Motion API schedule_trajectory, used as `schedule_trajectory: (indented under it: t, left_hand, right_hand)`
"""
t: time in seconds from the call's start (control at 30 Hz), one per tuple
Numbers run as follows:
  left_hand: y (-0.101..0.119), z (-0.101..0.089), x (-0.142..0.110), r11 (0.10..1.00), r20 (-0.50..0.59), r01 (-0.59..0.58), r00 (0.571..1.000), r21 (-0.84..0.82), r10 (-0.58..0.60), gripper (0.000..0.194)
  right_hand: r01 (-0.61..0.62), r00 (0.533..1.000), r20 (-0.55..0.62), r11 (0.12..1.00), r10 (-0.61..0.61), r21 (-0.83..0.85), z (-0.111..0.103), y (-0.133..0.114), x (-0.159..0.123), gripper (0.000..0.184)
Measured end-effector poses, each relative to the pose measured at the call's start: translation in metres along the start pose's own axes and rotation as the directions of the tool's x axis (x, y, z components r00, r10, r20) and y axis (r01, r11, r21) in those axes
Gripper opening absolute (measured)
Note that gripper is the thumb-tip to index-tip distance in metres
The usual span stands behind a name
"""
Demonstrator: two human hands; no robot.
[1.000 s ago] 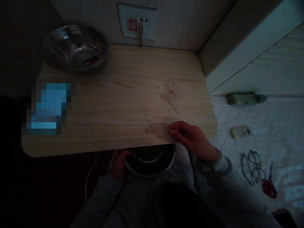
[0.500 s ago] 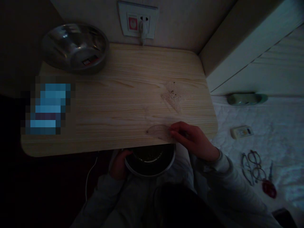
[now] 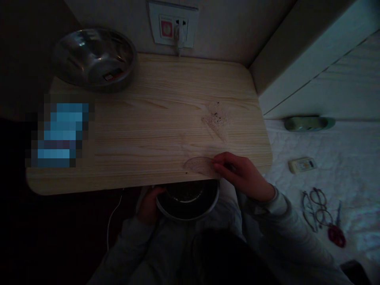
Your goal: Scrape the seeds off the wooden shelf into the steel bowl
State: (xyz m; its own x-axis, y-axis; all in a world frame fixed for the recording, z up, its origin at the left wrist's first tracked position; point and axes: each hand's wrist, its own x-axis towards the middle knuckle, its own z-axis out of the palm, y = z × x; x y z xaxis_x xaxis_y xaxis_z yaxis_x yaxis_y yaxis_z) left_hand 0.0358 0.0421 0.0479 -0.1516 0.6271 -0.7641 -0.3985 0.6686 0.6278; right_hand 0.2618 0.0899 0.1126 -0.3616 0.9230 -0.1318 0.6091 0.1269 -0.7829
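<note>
My right hand (image 3: 234, 170) pinches the right end of a clear, half-round protractor (image 3: 198, 164) close to the front edge of the wooden table. A tiny dark speck (image 3: 186, 173) lies just in front of its left end. Below the table edge, my left hand (image 3: 150, 206) is closed on the left rim of a dark round bowl (image 3: 188, 211) with a pale rim. The bowl sits over my lap, partly hidden by the tabletop. Farther back on the table is a patch of fine crumbs (image 3: 216, 120) with several dark bits.
A steel basin (image 3: 92, 59) stands at the table's back left, with a blurred lit screen (image 3: 61, 134) in front. A plug (image 3: 179, 35) is in the wall socket. On the white bedding to the right lie a green case (image 3: 308, 123), glasses (image 3: 320, 206) and a small pale box (image 3: 302, 165).
The protractor's left end has shifted slightly back. The dark speck, at its tip before, now lies in front of it, nearer the table edge. Both hands have barely moved.
</note>
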Motion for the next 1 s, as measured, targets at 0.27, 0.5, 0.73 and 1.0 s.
schedule_trajectory:
  t: [0.27, 0.5, 0.73, 1.0]
  left_hand:
    - [-0.005, -0.004, 0.005, 1.0, 0.011, -0.003, 1.0, -0.004, 0.003, 0.005]
    - [-0.004, -0.001, 0.004, 0.999, 0.029, 0.025, 0.999, -0.02, -0.024, 0.006]
    - [-0.006, -0.003, 0.007, 0.998, 0.083, 0.021, 0.996, -0.054, -0.017, 0.005]
    - [-0.011, -0.005, 0.007, 0.994, 0.049, 0.103, 0.994, -0.041, -0.101, 0.017]
  right_hand:
    - [0.005, 1.0, 0.004, 1.0, -0.005, 0.013, -0.002, 0.003, -0.003, 0.015]
    - [-0.034, 0.999, -0.03, 0.999, 0.034, 0.003, -0.008, 0.007, -0.01, 0.015]
    - [-0.084, 0.981, -0.178, 0.996, 0.084, 0.008, -0.021, 0.019, -0.015, 0.011]
    - [-0.151, 0.923, -0.346, 0.985, 0.17, 0.082, -0.032, 0.031, -0.02, 0.012]
